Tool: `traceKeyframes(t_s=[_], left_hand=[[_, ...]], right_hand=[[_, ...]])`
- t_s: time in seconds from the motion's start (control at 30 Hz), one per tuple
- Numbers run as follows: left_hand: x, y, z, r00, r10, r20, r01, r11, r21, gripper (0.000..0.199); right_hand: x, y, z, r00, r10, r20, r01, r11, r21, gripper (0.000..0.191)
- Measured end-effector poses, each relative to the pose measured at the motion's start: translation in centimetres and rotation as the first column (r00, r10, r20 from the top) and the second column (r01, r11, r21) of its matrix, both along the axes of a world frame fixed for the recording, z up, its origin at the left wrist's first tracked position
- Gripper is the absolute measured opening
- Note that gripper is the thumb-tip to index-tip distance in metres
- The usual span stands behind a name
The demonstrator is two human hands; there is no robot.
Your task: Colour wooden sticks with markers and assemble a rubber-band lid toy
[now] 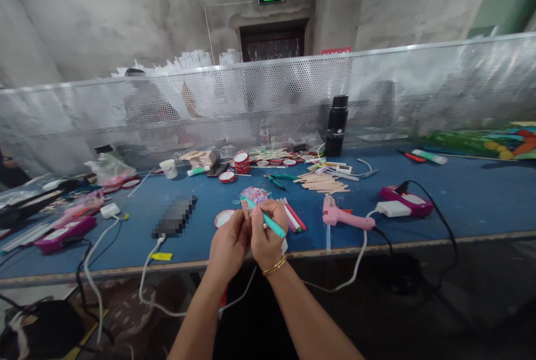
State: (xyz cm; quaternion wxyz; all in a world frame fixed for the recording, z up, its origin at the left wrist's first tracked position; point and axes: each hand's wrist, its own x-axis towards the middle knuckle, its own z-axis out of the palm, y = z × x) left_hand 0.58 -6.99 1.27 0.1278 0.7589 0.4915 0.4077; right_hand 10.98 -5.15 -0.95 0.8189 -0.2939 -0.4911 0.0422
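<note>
My right hand (268, 245) is closed around a teal marker pen (274, 226), its barrel slanting down to the right. Pinched upright in my left hand (228, 243) is a flat wooden craft stick (245, 209). The two hands meet above the table's front edge, and the pen's tip is by the stick; whether they touch I cannot tell. Just behind lies a heap of colourful rubber-band-like loops (254, 194). A round red-rimmed lid (224, 217) shows beside my left hand, and several coloured marker pens (295, 216) lie right of my right hand.
A pink glue gun (345, 217) and a purple power strip (408, 202) with cables lie at right. Behind are wooden sticks (322, 182), pliers (276, 180) and a black bottle (336, 126). A phone (175, 216) lies left. A perforated metal screen (209, 103) borders the blue table.
</note>
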Motion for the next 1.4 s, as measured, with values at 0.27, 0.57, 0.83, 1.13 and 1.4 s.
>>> traceKeyframes(t_s=[0.27, 0.57, 0.83, 1.13, 1.4], left_hand=[[0.05, 0.00, -0.10, 1.000, 0.011, 0.006, -0.011, 1.000, -0.007, 0.025], [0.06, 0.05, 0.10, 1.000, 0.009, 0.007, -0.009, 1.000, -0.011, 0.026], [0.05, 0.19, -0.14, 1.000, 0.002, 0.011, -0.002, 1.000, -0.011, 0.025], [0.02, 0.14, -0.04, 1.000, 0.004, 0.002, -0.004, 1.000, -0.014, 0.026], [0.05, 0.11, -0.12, 1.000, 0.010, 0.003, -0.010, 1.000, -0.015, 0.024]], right_hand=[[0.17, -0.15, 0.15, 1.000, 0.009, 0.030, -0.009, 1.000, 0.004, 0.012], [-0.03, 0.14, -0.12, 1.000, 0.001, 0.009, -0.001, 1.000, -0.004, 0.009], [0.07, 0.01, -0.05, 1.000, 0.010, 0.019, -0.010, 1.000, 0.003, 0.010], [0.04, -0.05, 0.06, 1.000, -0.002, 0.004, 0.002, 1.000, 0.006, 0.009], [0.04, 0.07, 0.02, 1.000, -0.015, -0.011, 0.015, 1.000, 0.001, 0.009]])
